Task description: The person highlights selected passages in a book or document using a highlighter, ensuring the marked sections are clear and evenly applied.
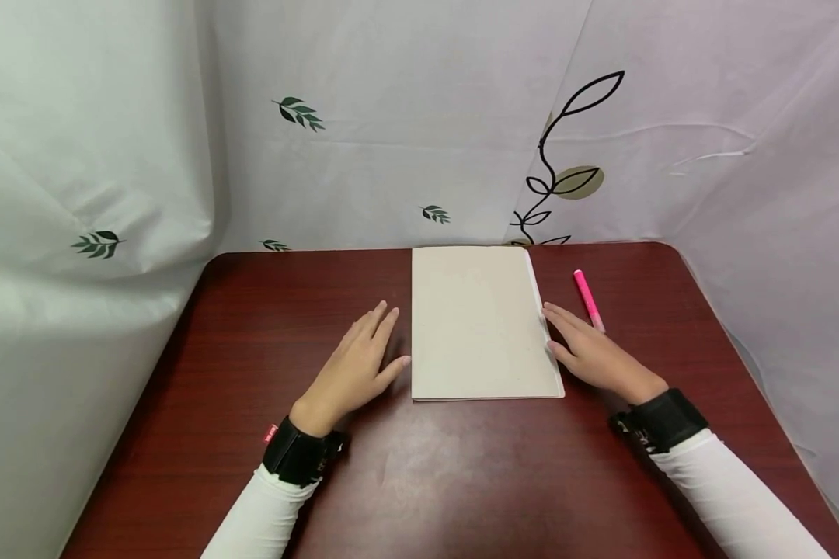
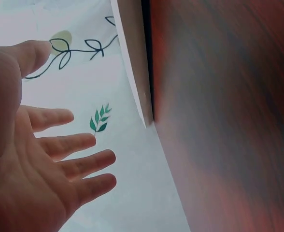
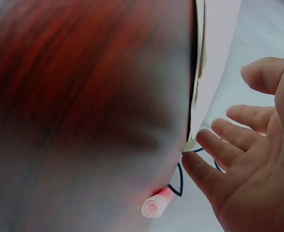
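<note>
While a white sleeve (image 1: 255,516) slants in from either side, the step looks like readying to handle the book (image 1: 485,322); lifting it would call for fingers curling under both edges. The left hand (image 1: 355,369), fingers spread and holding nothing, points far and right, thumb just beside the book's left edge; the right hand (image 1: 597,352), straight-fingered and empty, points far and left at the right edge, contact unclear. The book lies flat at the table's (image 1: 419,481) far middle, a pink marker (image 1: 587,299) to its right
</note>
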{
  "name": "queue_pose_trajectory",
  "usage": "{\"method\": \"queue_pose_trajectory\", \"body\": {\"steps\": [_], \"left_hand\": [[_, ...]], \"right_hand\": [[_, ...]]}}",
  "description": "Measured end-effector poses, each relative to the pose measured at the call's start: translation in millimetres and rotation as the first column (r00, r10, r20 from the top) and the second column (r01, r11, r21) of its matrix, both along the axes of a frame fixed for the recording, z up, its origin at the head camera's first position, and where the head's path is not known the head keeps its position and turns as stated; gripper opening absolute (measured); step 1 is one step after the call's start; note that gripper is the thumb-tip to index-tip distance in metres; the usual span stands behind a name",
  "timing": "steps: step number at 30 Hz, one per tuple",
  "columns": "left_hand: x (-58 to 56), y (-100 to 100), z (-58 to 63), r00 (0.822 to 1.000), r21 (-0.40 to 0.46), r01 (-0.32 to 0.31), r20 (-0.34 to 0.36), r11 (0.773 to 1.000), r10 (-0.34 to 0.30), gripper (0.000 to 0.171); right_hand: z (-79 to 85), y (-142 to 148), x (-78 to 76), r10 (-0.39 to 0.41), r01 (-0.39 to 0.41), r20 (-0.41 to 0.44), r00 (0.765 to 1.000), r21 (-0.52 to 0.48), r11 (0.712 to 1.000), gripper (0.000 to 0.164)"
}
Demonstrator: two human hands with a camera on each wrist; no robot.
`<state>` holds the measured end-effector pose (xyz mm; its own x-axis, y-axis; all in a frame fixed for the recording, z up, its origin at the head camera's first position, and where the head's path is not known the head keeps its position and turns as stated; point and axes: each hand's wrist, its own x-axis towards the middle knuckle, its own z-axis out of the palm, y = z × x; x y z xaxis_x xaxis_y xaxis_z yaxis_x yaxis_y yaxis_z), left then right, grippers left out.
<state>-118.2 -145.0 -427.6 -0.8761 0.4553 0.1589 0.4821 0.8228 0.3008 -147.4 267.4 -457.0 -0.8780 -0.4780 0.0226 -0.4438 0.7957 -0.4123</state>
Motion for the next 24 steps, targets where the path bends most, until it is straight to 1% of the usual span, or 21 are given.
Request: {"method": "queue_pose_trajectory", "body": {"steps": [4,8,11,15,20,24], "left_hand": [[1.4,9,1.6,1.0,0.016,0.009,0.019,1.0,-0.009,0.077],[1.8,22,3.9,0.998,0.023,0.046,0.035,0.999,-0.046,0.077],[2.1,31,4.4,0.996,0.019,0.079,0.028,0.997,-0.08,0.076],[4.0,44,4.9,0.992,-0.018,0.126,0.021,0.992,-0.126,0.075],[5.5,61,4.3,0.982,-0.079,0.187,0.029,0.979,-0.185,0.078],[6.4,75,4.1,0.976,-0.113,0.211,0.083,0.971,-0.202,0.08]], "right_hand": [[-3.1,-2,-1.6,0.007,-0.008,0.051,0.999,0.005,1.0,0.063],[-6.5,-2,-2.7,0.011,-0.011,0.074,0.997,0.004,1.0,0.063],[-6.8,-3,-3.3,0.012,-0.013,0.08,0.997,0.007,1.0,0.063],[-6.3,-5,-4.6,0.018,-0.02,0.081,0.997,0.032,0.999,0.062],[-5.9,-7,-6.1,0.017,-0.022,0.07,0.997,0.071,0.997,0.06],[-5.7,-7,-6.3,0.031,-0.036,0.052,0.998,0.084,0.996,0.058]]}}
